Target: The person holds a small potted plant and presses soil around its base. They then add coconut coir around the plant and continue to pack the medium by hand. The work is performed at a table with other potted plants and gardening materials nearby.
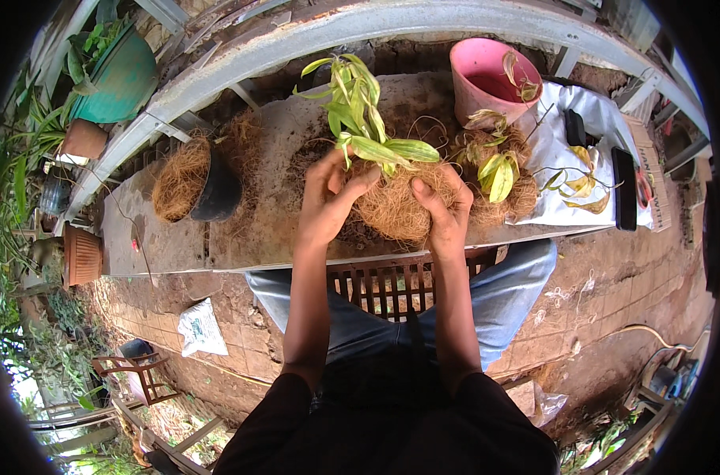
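Note:
Between both hands is a ball of brown coconut fibre point(395, 208), with a leafy green plant point(360, 113) rising from its upper left side. My left hand point(336, 199) grips the plant's base and the ball's left edge, its thumb lying over the fibre. My right hand point(443, 205) is curled around the ball's right side, thumb on top. More fibre clumps with a wilting, yellow-leaved plant point(498, 175) lie just right of my right hand. Left on the table, a black plastic pot point(219, 189) is tipped on its side, coconut fibre point(181, 178) at its mouth.
A pink pot point(464, 83) stands at the table's back right. Beside it a white plastic sheet point(550, 124) carries a black smartphone point(624, 189) and a small black object point(574, 127). Dark soil is scattered behind the ball. A metal beam point(360, 24) crosses behind the table point(265, 237).

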A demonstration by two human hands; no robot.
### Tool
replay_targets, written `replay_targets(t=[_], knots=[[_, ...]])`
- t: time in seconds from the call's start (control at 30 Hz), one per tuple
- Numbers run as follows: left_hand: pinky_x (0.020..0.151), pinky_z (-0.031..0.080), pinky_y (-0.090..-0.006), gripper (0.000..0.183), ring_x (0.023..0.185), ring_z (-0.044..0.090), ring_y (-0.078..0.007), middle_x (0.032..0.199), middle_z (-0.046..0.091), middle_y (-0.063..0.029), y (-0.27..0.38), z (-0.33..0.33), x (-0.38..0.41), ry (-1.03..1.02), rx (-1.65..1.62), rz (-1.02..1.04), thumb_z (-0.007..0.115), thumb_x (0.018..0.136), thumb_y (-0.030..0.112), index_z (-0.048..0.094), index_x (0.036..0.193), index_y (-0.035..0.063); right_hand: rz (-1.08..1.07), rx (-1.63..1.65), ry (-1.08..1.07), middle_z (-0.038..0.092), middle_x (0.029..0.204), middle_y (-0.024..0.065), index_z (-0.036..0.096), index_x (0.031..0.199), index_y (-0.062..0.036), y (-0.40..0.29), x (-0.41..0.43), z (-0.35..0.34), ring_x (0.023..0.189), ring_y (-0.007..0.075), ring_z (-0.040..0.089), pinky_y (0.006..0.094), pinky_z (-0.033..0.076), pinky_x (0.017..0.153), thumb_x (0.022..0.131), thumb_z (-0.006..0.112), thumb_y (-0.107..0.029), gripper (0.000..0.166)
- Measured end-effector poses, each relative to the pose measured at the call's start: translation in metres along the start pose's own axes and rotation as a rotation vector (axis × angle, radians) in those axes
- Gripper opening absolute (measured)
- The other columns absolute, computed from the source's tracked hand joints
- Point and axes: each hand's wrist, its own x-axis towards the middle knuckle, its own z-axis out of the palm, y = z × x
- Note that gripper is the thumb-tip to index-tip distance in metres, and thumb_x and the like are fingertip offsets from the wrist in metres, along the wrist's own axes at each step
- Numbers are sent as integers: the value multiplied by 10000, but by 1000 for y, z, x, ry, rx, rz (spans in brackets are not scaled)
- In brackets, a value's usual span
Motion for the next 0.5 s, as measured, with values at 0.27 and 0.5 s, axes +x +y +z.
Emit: replay_targets(t=[0.27, 0.5], knots=[[752, 463, -318, 354, 862, 562, -177, 968, 596, -83, 61, -26, 0, 107, 588, 659, 757, 637, 131, 653, 967, 57, -207, -270, -85, 629, 950, 67, 622, 979, 15, 7, 4, -6, 861, 125, 571, 251, 441, 781, 759, 747, -22, 256], [1078, 261, -437, 273, 1170, 469, -223, 1145, 540, -39, 100, -12, 44, -618, 1342, 637, 745, 680, 166, 654, 925, 87, -200, -304, -176, 627, 950, 86, 614, 983, 4, 2, 3, -5, 875, 156, 581, 277, 448, 802, 742, 748, 9, 276]])
